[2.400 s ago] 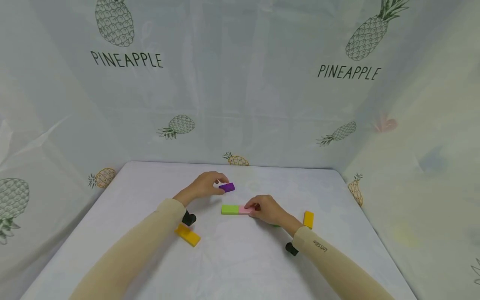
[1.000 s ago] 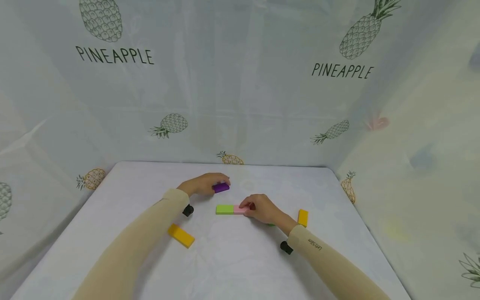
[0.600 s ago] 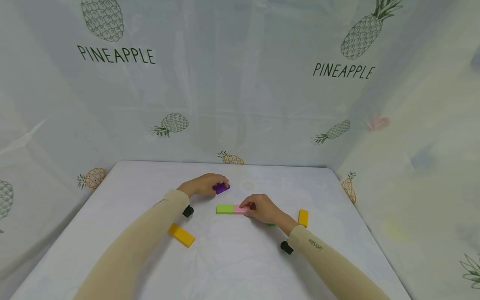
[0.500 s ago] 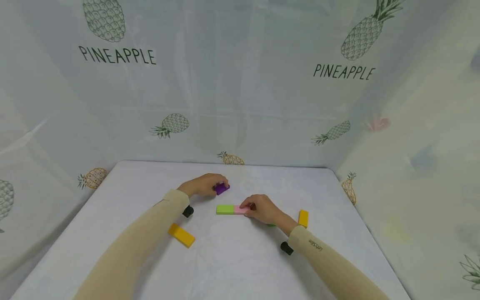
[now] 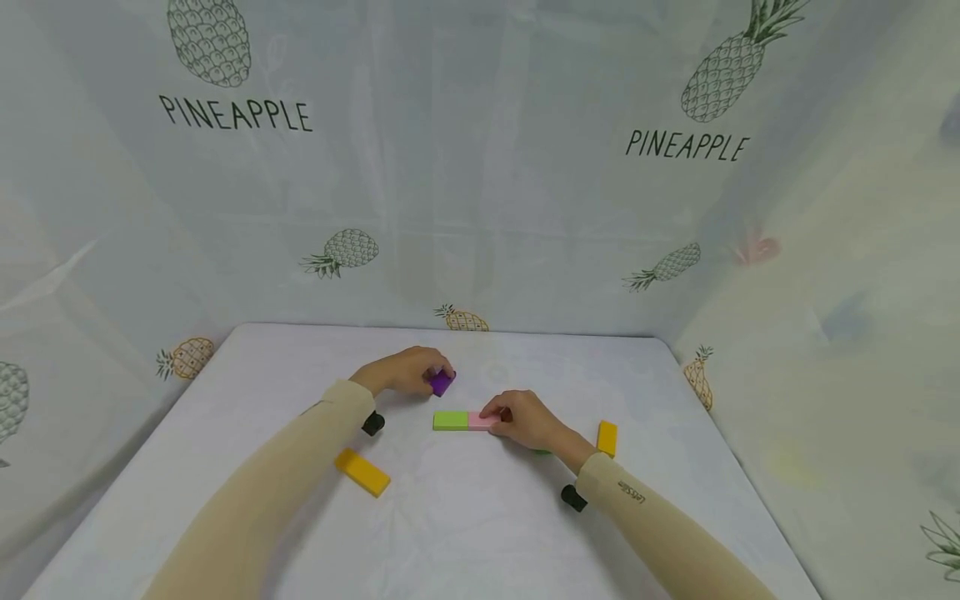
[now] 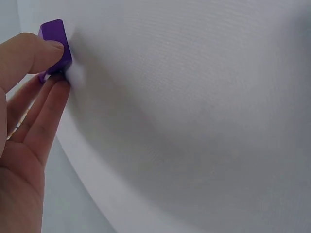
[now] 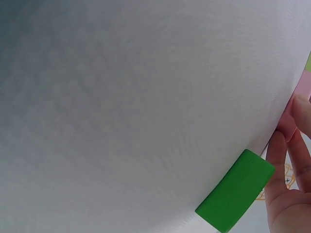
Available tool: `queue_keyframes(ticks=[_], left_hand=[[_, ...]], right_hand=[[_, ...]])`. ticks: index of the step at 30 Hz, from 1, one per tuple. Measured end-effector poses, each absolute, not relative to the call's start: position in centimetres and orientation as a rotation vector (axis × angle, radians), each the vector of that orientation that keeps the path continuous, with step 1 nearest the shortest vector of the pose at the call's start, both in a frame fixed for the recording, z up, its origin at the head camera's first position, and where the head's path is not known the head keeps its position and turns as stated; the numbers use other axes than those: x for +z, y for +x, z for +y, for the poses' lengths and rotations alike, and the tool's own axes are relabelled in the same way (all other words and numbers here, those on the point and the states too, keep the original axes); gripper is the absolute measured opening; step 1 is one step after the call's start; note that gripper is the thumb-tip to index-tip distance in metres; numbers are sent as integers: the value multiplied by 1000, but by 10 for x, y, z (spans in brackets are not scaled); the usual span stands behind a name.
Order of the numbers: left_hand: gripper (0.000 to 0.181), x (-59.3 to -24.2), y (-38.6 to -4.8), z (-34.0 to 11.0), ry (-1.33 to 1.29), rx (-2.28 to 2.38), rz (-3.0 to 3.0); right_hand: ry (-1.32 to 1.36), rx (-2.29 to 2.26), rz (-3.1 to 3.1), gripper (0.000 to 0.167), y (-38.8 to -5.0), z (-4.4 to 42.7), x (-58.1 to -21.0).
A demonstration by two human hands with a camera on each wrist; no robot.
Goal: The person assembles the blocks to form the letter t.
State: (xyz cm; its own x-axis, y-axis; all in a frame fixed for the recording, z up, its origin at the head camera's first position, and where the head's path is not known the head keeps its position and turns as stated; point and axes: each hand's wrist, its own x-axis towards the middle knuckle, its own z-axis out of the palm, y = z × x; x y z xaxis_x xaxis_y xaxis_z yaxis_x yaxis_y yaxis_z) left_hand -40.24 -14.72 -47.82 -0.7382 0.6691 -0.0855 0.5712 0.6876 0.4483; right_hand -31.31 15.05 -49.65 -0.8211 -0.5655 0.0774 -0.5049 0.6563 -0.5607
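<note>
A purple block [image 5: 442, 382] is pinched between the thumb and fingers of my left hand [image 5: 406, 370], behind the light green block [image 5: 451, 421]. In the left wrist view the thumb of my left hand [image 6: 29, 97] lies on the face of the purple block [image 6: 57, 44]. My right hand [image 5: 527, 418] grips the pink block [image 5: 478, 421], whose left end meets the light green one. The right wrist view has the pink block [image 7: 302, 92] between thumb and fingers of my right hand [image 7: 291, 184], with a dark green block [image 7: 236, 190] lying close by.
One yellow block [image 5: 363, 472] lies at an angle beside the left forearm. Another yellow block [image 5: 607, 438] is right of the right wrist. The white table [image 5: 480, 533] ends at a patterned curtain [image 5: 480, 167] behind it.
The purple block has turned in my left fingers, and its right end has come slightly nearer. My right hand and the pink block have stayed in place.
</note>
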Motion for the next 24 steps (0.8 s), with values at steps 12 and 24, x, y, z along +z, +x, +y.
queue_keyframes(ticks=[12, 24], left_hand=[[36, -476, -397, -150, 941, 685, 2636], [35, -476, -388, -154, 915, 762, 2647]], right_hand=[[-902, -879, 2766, 20, -311, 150, -495], [-933, -895, 2767, 20, -312, 151, -497]])
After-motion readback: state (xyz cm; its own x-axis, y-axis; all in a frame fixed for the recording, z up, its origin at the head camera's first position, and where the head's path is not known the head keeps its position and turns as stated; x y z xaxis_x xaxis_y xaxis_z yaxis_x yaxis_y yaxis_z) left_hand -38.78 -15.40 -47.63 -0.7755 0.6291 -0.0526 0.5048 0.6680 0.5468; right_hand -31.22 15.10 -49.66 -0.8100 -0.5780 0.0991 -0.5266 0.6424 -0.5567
